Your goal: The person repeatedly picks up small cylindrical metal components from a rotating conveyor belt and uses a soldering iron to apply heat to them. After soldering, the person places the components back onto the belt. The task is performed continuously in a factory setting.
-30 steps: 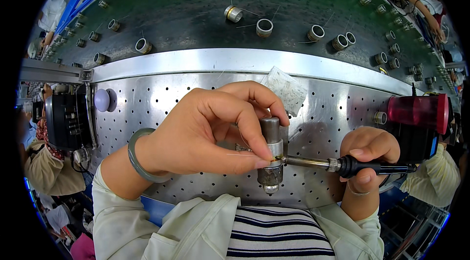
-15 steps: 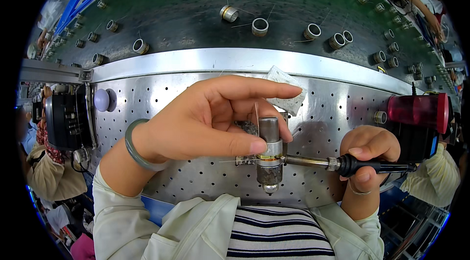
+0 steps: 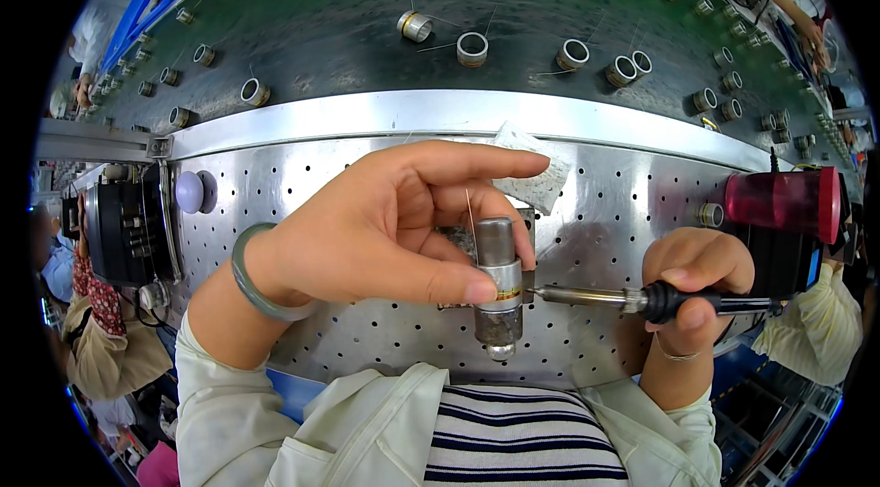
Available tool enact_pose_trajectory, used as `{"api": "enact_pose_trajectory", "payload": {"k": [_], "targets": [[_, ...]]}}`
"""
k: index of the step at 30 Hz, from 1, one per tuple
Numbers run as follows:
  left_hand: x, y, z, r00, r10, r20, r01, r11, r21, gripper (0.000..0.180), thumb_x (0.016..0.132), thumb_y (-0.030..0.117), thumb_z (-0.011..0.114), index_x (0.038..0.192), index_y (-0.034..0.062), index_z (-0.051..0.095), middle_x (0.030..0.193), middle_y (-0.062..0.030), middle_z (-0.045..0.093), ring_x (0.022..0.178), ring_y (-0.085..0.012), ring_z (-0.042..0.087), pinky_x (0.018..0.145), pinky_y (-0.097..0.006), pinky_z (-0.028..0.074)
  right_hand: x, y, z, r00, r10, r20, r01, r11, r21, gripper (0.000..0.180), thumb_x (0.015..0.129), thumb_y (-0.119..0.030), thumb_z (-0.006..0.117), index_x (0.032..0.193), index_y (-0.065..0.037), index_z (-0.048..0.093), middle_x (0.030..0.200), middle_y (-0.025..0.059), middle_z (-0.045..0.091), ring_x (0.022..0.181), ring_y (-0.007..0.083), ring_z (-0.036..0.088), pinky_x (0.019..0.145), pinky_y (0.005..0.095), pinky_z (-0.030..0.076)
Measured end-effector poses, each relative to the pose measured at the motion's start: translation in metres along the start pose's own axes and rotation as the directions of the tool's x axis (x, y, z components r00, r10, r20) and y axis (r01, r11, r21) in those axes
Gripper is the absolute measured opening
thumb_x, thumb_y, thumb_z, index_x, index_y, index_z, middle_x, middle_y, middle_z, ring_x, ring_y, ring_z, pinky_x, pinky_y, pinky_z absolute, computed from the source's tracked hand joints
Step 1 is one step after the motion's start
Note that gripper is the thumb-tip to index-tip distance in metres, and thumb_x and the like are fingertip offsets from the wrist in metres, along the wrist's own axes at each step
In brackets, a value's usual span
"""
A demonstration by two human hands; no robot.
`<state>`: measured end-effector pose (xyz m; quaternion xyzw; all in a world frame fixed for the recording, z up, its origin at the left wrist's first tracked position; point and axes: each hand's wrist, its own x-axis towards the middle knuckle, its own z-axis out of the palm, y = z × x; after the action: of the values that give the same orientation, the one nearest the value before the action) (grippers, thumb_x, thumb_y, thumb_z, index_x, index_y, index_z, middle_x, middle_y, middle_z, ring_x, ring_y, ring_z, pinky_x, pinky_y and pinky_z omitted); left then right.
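Observation:
My left hand (image 3: 362, 235) is closed, thumb and fingers pinching a silver voice coil (image 3: 503, 275) with a copper-coloured band, its index finger stretched out above. The voice coil sits around an upright dark metal cylinder (image 3: 496, 331) with a rounded, shiny lower end. One thin wire lead rises beside my fingers. In my right hand (image 3: 698, 271) is a soldering iron (image 3: 587, 295), black-handled, pointing left. Its tip stands just right of the copper-coloured band, with a small gap. A dark block behind the cylinder is mostly hidden by my left hand.
Beyond a metal rail (image 3: 367, 118), several voice coils lie on a green belt (image 3: 330, 38). On the perforated metal plate (image 3: 247, 203) are a lilac knob (image 3: 190, 192), a greyish pad (image 3: 533, 171) and a single coil (image 3: 710, 215). A red container (image 3: 779, 204) stands right. Other people sit at both sides.
The soldering iron's tip has come off the voice coil's band. My left hand, the coil and the cylinder have shifted slightly left. Coils on the belt have moved left a little.

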<state>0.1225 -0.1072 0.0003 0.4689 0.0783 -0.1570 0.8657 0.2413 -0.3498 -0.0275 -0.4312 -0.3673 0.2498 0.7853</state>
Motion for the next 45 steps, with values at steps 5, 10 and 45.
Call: {"api": "enact_pose_trajectory", "payload": {"k": [5,10,45], "targets": [[0.002,-0.002,-0.009,1.0,-0.007,0.013,0.008,0.998,-0.064,0.079,0.067,-0.007,0.073,0.135,-0.0096,0.033,0.101,-0.0213,0.061,0.09,-0.0156,0.06,0.063,-0.016,0.051,0.001,-0.001,-0.001,0.998,0.009,-0.055,-0.008,1.0,0.02,0.025,0.076,-0.009,0.073,0.085,0.006,0.055,0.064,0.0098,0.058,0.045,0.0148,0.055,0.041,0.0248,0.044],[0.002,-0.003,-0.008,0.997,-0.078,0.002,0.078,0.995,-0.058,0.078,0.068,-0.009,0.073,0.135,-0.0093,0.034,0.099,-0.0208,0.062,0.081,-0.0136,0.063,0.062,-0.016,0.053,0.002,0.001,0.004,0.999,0.025,-0.036,-0.024,0.999,0.037,0.026,0.075,-0.008,0.074,0.087,0.007,0.057,0.064,0.0112,0.059,0.046,0.0158,0.058,0.043,0.0248,0.046],[0.002,0.002,0.006,0.995,-0.088,-0.057,0.086,0.996,-0.035,0.08,0.07,-0.011,0.069,0.138,-0.0081,0.028,0.1,-0.0206,0.061,0.085,-0.0145,0.063,0.066,-0.016,0.052,0.002,0.0,-0.004,0.999,0.014,0.038,-0.015,1.0,0.028,0.026,0.07,0.001,0.074,0.09,0.009,0.059,0.063,0.013,0.059,0.045,0.0163,0.057,0.042,0.0248,0.042]]}}
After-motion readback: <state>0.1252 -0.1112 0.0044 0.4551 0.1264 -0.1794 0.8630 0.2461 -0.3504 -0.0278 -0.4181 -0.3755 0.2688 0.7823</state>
